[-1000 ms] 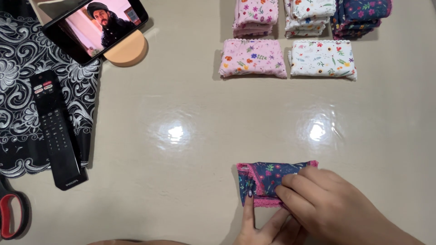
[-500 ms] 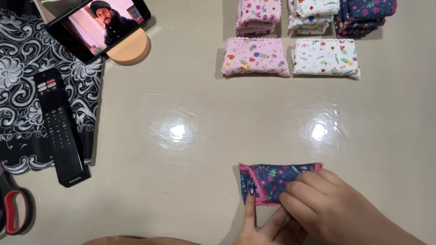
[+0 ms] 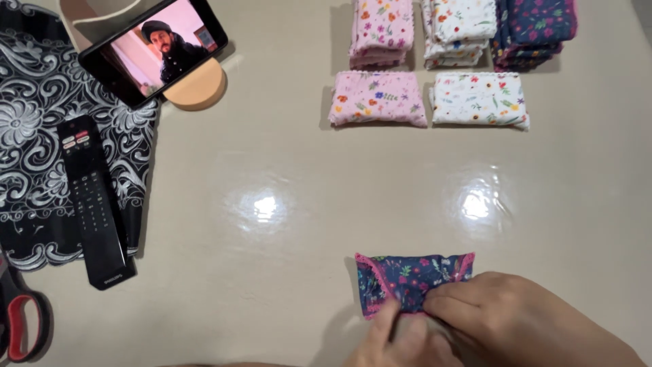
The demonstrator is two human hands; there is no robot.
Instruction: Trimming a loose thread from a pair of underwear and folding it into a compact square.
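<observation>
Pressing down near the front edge of the table [image 3: 285, 312], both hands work on a small navy floral cloth [image 3: 407, 278] with a pink scalloped trim. The right hand [image 3: 523, 326] lies over the cloth's right and lower part, its fingers closed onto the fabric; the left hand [image 3: 401, 340] comes up from below, one finger pinning the lower left edge. The hands sit close together, touching or nearly so.

Compared with a second ago, the cloth lies in much the same spot, while the right hand has slid a little to the right and lower, baring more of the navy print. The bundle now looks like a compact rectangle, so the fold seems close to finished.

The cloth looks like thin, soft cotton, slightly puckered along its top hem. Toward the far right of the table lie similar folded pieces: a pink floral packet [image 3: 377, 98] and a white floral packet [image 3: 480, 100] side by side, with a pink stack [image 3: 382, 30], a white stack [image 3: 458, 30] and a navy stack [image 3: 536, 30] behind them. The tabletop is glossy beige with bright glare spots. At the left lie a black-and-white patterned cloth [image 3: 34, 122], a black remote control [image 3: 94, 200], a phone [image 3: 153, 47] on a round stand and red-handled scissors [image 3: 24, 326].
</observation>
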